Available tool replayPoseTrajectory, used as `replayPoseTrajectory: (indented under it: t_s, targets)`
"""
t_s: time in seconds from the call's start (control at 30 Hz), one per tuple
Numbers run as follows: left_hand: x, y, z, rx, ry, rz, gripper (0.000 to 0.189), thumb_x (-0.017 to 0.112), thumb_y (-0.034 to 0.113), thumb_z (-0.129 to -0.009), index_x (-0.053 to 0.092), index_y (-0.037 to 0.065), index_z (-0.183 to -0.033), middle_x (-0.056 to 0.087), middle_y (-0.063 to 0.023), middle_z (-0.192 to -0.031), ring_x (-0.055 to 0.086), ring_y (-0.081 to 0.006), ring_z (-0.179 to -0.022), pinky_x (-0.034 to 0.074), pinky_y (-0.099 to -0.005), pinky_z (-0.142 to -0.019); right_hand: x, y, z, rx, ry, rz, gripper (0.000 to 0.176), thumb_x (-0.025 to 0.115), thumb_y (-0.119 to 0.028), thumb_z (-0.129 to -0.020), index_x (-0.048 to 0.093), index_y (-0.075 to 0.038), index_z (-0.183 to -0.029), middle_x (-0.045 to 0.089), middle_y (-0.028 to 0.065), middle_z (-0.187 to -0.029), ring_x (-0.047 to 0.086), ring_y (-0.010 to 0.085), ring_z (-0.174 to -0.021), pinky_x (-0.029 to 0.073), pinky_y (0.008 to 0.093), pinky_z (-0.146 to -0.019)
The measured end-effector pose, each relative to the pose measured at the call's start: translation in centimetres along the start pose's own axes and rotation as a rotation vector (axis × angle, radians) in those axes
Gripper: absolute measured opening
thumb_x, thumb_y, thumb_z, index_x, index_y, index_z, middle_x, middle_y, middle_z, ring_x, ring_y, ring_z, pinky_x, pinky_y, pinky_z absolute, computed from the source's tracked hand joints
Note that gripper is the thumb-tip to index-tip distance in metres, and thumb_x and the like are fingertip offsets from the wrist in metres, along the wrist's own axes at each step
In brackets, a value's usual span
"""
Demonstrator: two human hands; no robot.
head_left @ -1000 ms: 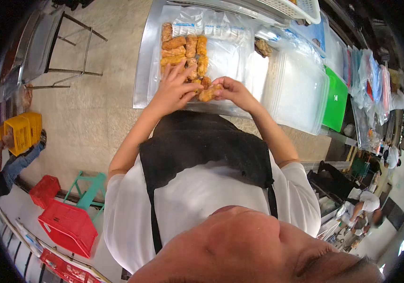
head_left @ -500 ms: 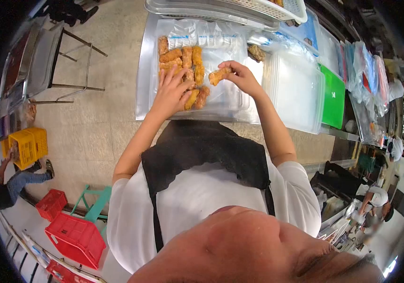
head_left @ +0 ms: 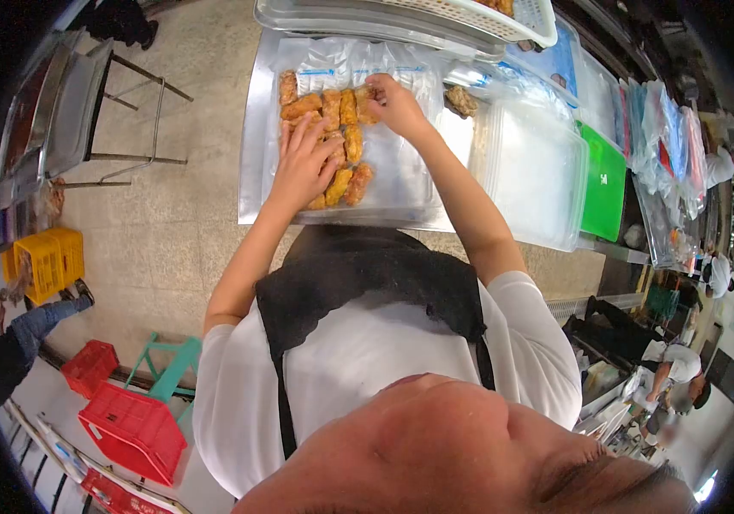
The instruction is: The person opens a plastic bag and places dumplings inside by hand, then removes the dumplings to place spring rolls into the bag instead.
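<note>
Several golden-brown fried rolls (head_left: 302,106) lie in rows in a shallow tray lined with clear plastic (head_left: 397,176). My left hand (head_left: 305,164) rests over the rolls on the left side, fingers spread and touching them, and partly hides those beneath. With its fingers closed, my right hand (head_left: 396,104) grips a fried roll (head_left: 366,106) at the right end of the upper row, beside another roll (head_left: 348,106). Two more rolls (head_left: 358,183) lie near the tray's front edge.
Clear plastic containers (head_left: 538,171) and a green board (head_left: 605,176) stand on the right. A dark brown lump (head_left: 461,100) lies beside the tray. Beyond it is a white basket (head_left: 513,26). Red crates (head_left: 131,433) and a green stool (head_left: 172,373) stand on the floor. Other people work nearby.
My right hand has moved left and away from me, bringing its roll to the row beside the others. My left hand stays over the rolls; the view has shifted slightly.
</note>
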State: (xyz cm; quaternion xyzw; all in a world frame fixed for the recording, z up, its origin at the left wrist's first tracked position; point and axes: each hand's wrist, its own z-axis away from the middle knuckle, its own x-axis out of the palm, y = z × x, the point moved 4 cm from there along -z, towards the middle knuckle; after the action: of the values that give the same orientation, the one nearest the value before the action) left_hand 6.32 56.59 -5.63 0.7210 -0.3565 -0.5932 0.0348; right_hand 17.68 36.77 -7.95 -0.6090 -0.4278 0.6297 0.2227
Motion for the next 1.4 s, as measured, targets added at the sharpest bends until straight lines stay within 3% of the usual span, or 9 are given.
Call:
replayPoseTrajectory:
  t_s: [0.2, 0.3, 0.47, 0.67, 0.97, 1.1, 1.17, 1.3, 1.4]
  targets:
    - [-2.7, 0.1, 0.1, -0.248, 0.238, -0.219, 0.036, 0.061, 0.019, -0.090, 0.062, 0.013, -0.126, 0.048, -0.0137, -0.143, 0.036, -0.0349, -0.139, 0.020, -0.0545, -0.117, 0.1, -1.0, 2.0, 0.118, 0.076, 0.055, 0.028, 0.069, -0.009, -0.083, 0.062, -0.001, -0.109, 0.067, 0.0201, -0.099, 0.067, 0.0329, -0.086, 0.054, 0.0406, -0.076]
    - [-1.7, -3.8, 0.9, -0.439, 0.257, 0.285, 0.049, 0.057, 0.019, -0.095, 0.047, 0.007, -0.141, 0.041, -0.0170, -0.150, 0.034, -0.0339, -0.141, 0.024, -0.0440, -0.117, 0.3, -1.3, 2.3, 0.183, 0.102, -0.019, 0.026, 0.069, -0.009, -0.083, 0.063, -0.001, -0.108, 0.066, 0.0209, -0.097, 0.066, 0.0343, -0.087, 0.054, 0.0410, -0.075]
    - [-0.3, -4.4, 1.5, -0.435, 0.218, 0.353, 0.055, 0.050, 0.021, -0.099, 0.035, -0.001, -0.147, 0.034, -0.0217, -0.153, 0.030, -0.0346, -0.143, 0.026, -0.0388, -0.116, 2.1, -0.4, 2.0, -0.035, 0.247, 0.080, 0.027, 0.068, -0.010, -0.085, 0.062, 0.000, -0.109, 0.068, 0.0212, -0.097, 0.067, 0.0335, -0.087, 0.054, 0.0407, -0.077]
    - [0.1, -5.4, 1.9, -0.509, 0.253, 0.585, 0.052, 0.045, 0.014, -0.100, 0.033, 0.001, -0.149, 0.036, -0.0160, -0.154, 0.034, -0.0271, -0.143, 0.027, -0.0341, -0.115, 0.4, 1.1, 2.3, 0.290, 0.088, -0.222, 0.025, 0.068, -0.009, -0.083, 0.064, -0.001, -0.107, 0.069, 0.0208, -0.098, 0.067, 0.0349, -0.092, 0.054, 0.0381, -0.080]
    - [-0.2, -6.0, 2.5, -0.421, 0.236, 0.495, 0.050, 0.041, 0.003, -0.099, 0.037, 0.004, -0.149, 0.042, -0.0106, -0.152, 0.041, -0.0239, -0.139, 0.034, -0.0319, -0.111, 2.3, -0.6, 3.5, 0.030, 0.249, 0.010, 0.018, 0.063, -0.009, -0.082, 0.067, 0.000, -0.098, 0.065, 0.0222, -0.089, 0.063, 0.0377, -0.091, 0.051, 0.0430, -0.081]
    - [-0.2, -5.9, 2.7, -0.406, 0.252, 0.506, 0.049, 0.040, 0.003, -0.099, 0.037, 0.004, -0.148, 0.043, -0.0125, -0.151, 0.042, -0.0243, -0.138, 0.034, -0.0322, -0.111, 1.6, -0.6, 3.2, -0.070, 0.099, 0.217, 0.019, 0.060, -0.009, -0.086, 0.068, -0.002, -0.102, 0.066, 0.0208, -0.094, 0.063, 0.0357, -0.095, 0.051, 0.0432, -0.085]
    - [-0.1, -6.0, 2.8, -0.409, 0.253, 0.514, 0.049, 0.039, 0.002, -0.099, 0.038, 0.003, -0.148, 0.043, -0.0137, -0.150, 0.042, -0.0245, -0.138, 0.034, -0.0322, -0.111, -0.2, -1.9, 3.7, -0.042, -0.038, 0.327, 0.020, 0.061, -0.009, -0.088, 0.068, -0.005, -0.106, 0.067, 0.0196, -0.101, 0.065, 0.0345, -0.098, 0.051, 0.0420, -0.087]
    - [0.1, -6.3, 2.8, -0.397, 0.265, 0.535, 0.048, 0.039, 0.002, -0.099, 0.038, 0.002, -0.147, 0.043, -0.0149, -0.150, 0.042, -0.0247, -0.137, 0.033, -0.0325, -0.111, -8.7, 0.0, 4.3, -0.154, 0.259, 0.376, 0.024, 0.059, -0.012, -0.088, 0.070, -0.008, -0.109, 0.066, 0.0162, -0.106, 0.062, 0.0345, -0.100, 0.051, 0.0425, -0.086]
    - [0.5, -6.8, 3.0, -0.386, 0.275, 0.550, 0.049, 0.039, 0.002, -0.099, 0.038, 0.002, -0.147, 0.043, -0.0151, -0.150, 0.042, -0.0251, -0.138, 0.032, -0.0328, -0.111, -19.1, 3.8, 4.8, 0.106, 0.522, 0.375, 0.025, 0.063, -0.015, -0.085, 0.071, -0.014, -0.108, 0.065, 0.0147, -0.106, 0.061, 0.0347, -0.101, 0.050, 0.0430, -0.087]
